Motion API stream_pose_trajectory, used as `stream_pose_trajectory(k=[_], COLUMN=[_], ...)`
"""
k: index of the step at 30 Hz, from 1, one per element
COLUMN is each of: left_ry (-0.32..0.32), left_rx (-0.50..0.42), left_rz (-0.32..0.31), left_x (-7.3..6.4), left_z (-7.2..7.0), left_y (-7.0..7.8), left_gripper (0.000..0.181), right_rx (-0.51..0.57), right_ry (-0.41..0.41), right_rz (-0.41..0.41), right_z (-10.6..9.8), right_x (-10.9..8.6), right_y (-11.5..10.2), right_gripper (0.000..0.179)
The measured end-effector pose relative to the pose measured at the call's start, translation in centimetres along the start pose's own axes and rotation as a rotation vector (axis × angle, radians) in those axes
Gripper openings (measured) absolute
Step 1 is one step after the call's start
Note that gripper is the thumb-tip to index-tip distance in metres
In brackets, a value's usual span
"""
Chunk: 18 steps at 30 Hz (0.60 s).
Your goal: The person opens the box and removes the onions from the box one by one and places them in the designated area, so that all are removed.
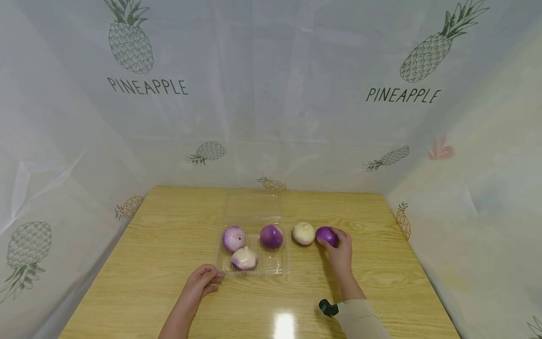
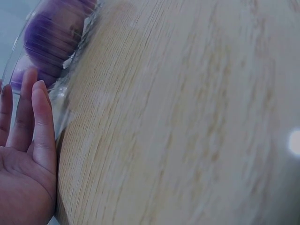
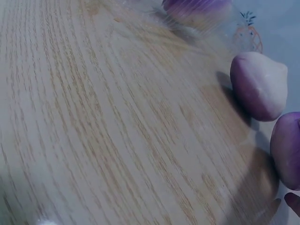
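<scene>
My right hand (image 1: 340, 252) grips a purple onion (image 1: 326, 236) between thumb and fingers, at the right of the table. Just left of it sits a pale onion (image 1: 303, 233), whose purple side shows in the right wrist view. A clear plastic clamshell box (image 1: 267, 271) lies with its lid folded back. Inside are a dark purple onion (image 1: 271, 237) on the right, and a light purple onion (image 1: 233, 239) and a white-topped onion (image 1: 244, 259) on the left. My left hand (image 1: 202, 283) touches the box's near left corner, its fingers (image 2: 43, 124) extended.
The clear lid (image 1: 253, 207) lies toward the back of the wooden table (image 1: 169, 235). A pineapple-printed sheet (image 1: 271, 103) hangs behind the table and along both sides. A small black device (image 1: 328, 308) sits by the right sleeve (image 1: 360, 318).
</scene>
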<state>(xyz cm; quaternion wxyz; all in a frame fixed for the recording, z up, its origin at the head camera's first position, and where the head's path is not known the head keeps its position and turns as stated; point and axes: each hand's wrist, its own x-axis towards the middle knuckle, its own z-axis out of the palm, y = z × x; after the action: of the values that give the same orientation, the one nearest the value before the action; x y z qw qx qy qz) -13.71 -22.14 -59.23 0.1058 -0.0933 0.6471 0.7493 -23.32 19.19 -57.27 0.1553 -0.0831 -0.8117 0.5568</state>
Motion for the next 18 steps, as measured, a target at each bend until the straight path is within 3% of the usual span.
stream_pose_trajectory(k=[10,18], left_ry=[-0.004,-0.001], left_rx=[0.006,0.015], left_rz=[-0.002,-0.003], left_x=[0.04,0.01], left_z=[-0.21,-0.16], left_y=[-0.18,-0.12], left_gripper=[0.019,0.017], right_rx=[-0.045,-0.041], right_ry=[-0.037,-0.015], right_rz=[-0.005,-0.028], right_z=[-0.03,0.30], right_x=[0.09,0.09], right_y=[0.09,0.42], right_gripper=[0.054,0.054])
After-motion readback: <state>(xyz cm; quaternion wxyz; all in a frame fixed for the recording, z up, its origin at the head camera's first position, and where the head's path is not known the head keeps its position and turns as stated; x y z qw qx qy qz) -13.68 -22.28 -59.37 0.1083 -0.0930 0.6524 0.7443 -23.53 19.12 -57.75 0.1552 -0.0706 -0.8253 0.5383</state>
